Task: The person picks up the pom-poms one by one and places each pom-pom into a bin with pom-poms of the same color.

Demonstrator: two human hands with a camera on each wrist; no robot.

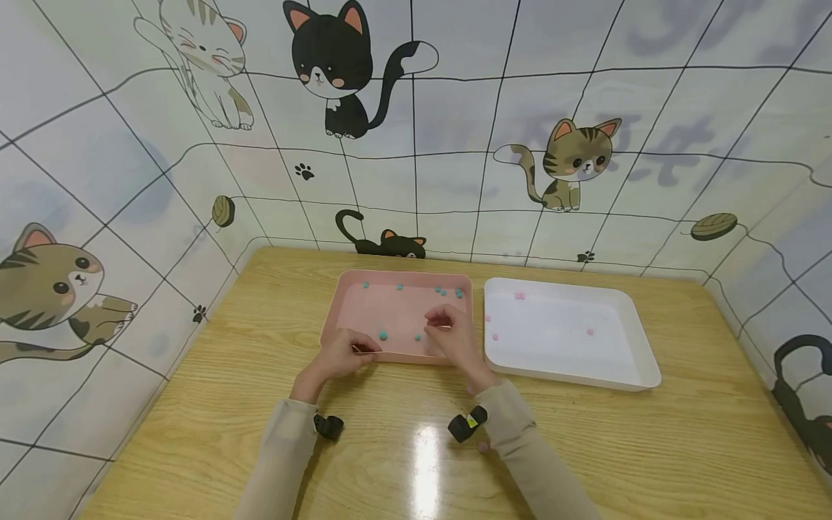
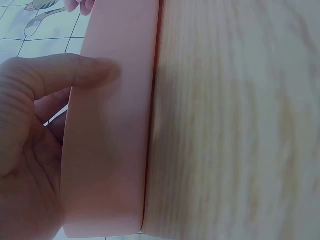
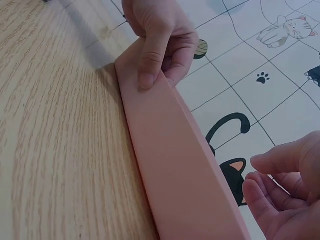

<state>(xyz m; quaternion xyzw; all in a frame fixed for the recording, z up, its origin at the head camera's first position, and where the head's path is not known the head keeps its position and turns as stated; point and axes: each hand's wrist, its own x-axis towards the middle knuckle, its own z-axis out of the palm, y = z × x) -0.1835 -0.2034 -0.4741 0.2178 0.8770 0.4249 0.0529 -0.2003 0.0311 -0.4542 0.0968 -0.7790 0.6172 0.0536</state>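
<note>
- At the near left corner of a shallow, pink, rounded rectangular tray, the person's left hand grips the near wall, thumb pressed flat against the outside and the other fingers behind the rim.
- Over that tray's near right part hangs the right hand, fingers loosely curved, a gap showing between the tips; I can make out nothing held in them.
- Small round teal beads lie scattered on the pink tray's floor, several of them towards the far right corner, beyond the right hand's fingers.
- Closest to those fingers is one teal bead, just to the left of the right hand; a larger-looking teal bead sits just beside the left hand's fingers.
- To the right, just beside the pink tray, stands a shallow white rectangular tray with a few small pink pieces spread about in it.
- Near the right wrist, two more pinkish bits lie on the pale wood-grain worktop.
</note>
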